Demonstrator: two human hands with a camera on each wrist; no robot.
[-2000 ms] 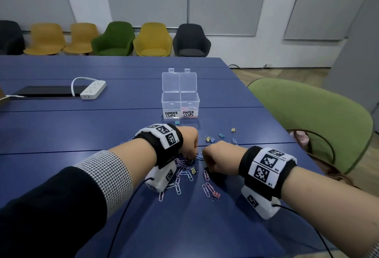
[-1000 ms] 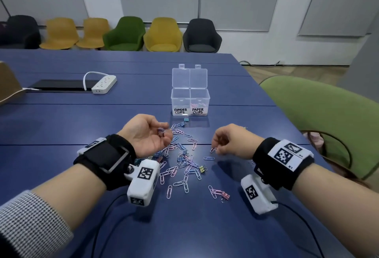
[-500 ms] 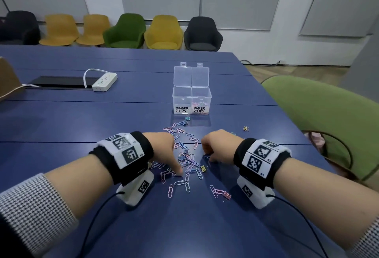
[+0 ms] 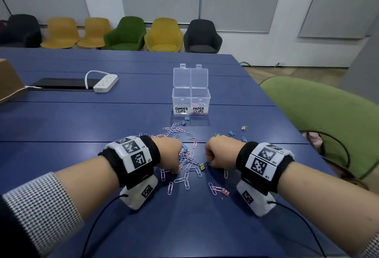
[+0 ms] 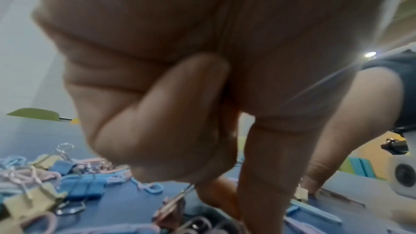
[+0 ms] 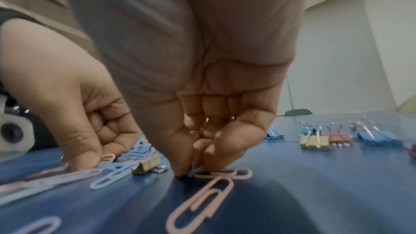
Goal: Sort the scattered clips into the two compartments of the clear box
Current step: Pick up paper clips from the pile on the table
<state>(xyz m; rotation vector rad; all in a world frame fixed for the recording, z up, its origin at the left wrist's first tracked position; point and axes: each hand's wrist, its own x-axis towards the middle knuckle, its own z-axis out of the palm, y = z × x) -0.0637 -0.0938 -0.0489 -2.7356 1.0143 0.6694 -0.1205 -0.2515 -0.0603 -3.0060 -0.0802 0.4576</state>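
Pastel paper clips (image 4: 185, 167) and small binder clips (image 4: 231, 133) lie scattered on the blue table. Behind them stands the clear box (image 4: 191, 97), lids up, labelled BINDER CLIPS on the left and PAPER CLIPS on the right; some paper clips lie in the right compartment. My left hand (image 4: 177, 170) is down on the pile with curled fingers, its tips closing on a pink clip (image 5: 168, 209). My right hand (image 6: 193, 168) pinches a blue paper clip (image 6: 195, 170) between thumb and forefinger on the table. A gold binder clip (image 4: 202, 166) lies between the hands.
A white power strip (image 4: 105, 83) and a dark flat panel (image 4: 61, 83) lie at the far left. A green chair (image 4: 320, 122) stands by the table's right edge. More binder clips (image 6: 315, 141) stand in a row right of my right hand.
One second ago my left hand was palm-up above the table with clips in it; it has turned over and come down onto the pile. My right hand has also lowered to the table.
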